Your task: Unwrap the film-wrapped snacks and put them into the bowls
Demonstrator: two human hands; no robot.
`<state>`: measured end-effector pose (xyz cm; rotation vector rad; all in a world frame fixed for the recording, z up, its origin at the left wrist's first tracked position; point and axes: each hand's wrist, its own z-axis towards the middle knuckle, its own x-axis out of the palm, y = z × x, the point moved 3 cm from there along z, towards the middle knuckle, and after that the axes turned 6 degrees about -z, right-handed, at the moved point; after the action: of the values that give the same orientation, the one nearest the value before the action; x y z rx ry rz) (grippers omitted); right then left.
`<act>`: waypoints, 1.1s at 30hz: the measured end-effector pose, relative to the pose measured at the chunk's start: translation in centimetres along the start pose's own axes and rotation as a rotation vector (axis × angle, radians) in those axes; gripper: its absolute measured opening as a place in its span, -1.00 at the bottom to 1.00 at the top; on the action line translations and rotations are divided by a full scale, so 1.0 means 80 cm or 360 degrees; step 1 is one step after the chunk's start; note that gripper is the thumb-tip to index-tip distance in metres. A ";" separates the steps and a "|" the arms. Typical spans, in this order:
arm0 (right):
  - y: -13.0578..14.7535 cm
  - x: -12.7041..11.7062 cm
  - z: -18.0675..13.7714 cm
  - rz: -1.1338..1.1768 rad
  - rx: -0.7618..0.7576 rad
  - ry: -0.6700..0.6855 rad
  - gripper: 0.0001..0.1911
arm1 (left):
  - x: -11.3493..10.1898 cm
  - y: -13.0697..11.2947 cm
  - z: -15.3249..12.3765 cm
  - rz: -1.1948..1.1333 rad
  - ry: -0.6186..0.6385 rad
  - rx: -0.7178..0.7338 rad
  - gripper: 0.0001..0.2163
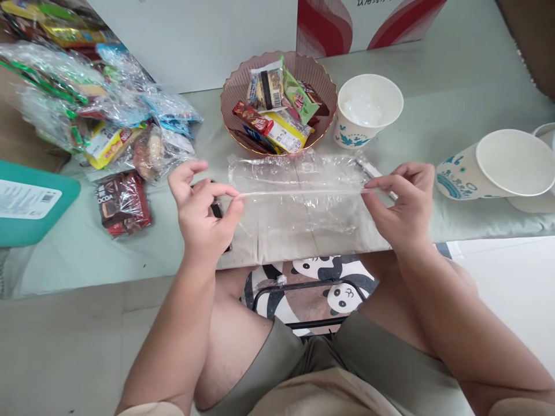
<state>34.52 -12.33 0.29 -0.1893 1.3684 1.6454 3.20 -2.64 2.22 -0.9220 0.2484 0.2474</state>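
Note:
A clear plastic bag (299,211) is stretched nearly level between my two hands above the table's front edge. My left hand (203,216) pinches its left corner between thumb and forefinger. At the opposite corner, my right hand (401,202) grips the film the same way, its other fingers curled. Just behind the bag stands a pinkish scalloped bowl (226,118) with several wrapped snacks in it. A thin whitish strip (368,169) lies near my right fingertips, its kind unclear. Partly hidden behind my left hand is a dark object (215,208).
Bagged snacks (125,110) are heaped at the left, with a cocoa snack pack (124,202) in front. A teal container (39,205) stands at the left edge. One paper cup (355,130) holds clear plastic; another paper cup (459,173) tilts at the right. A white-and-red box (243,34) is behind.

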 end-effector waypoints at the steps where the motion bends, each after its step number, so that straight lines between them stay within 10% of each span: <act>1: 0.002 -0.001 0.000 0.0007 -0.0070 -0.0007 -0.90 | 0.002 0.002 -0.001 -0.0115 -0.0003 -0.0031 -0.84; 7: 0.003 0.014 -0.004 0.0706 -0.0015 0.0315 -0.62 | 0.022 0.016 -0.009 -0.0610 -0.0123 -0.0217 -0.82; 13: 0.002 0.032 -0.011 0.1000 0.0499 0.0507 -0.60 | 0.037 0.021 -0.008 -0.0370 -0.0110 -0.0337 -0.69; 19: 0.006 0.036 -0.016 0.0980 0.0483 0.1053 -0.14 | 0.028 0.033 -0.004 -0.0111 -0.0167 -0.0404 -0.76; 28: -0.027 0.025 -0.004 0.0881 0.0504 0.0596 -0.36 | 0.014 0.046 0.009 -0.0243 -0.0210 -0.0518 -0.72; 33: -0.039 -0.001 0.020 0.0855 0.0200 0.0038 -0.68 | 0.031 0.042 0.007 -0.0610 0.0122 -0.0721 -0.57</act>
<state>37.50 -11.28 -1.20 0.2563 1.6285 1.9821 4.51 0.03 -0.72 -1.4066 0.0807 -0.0936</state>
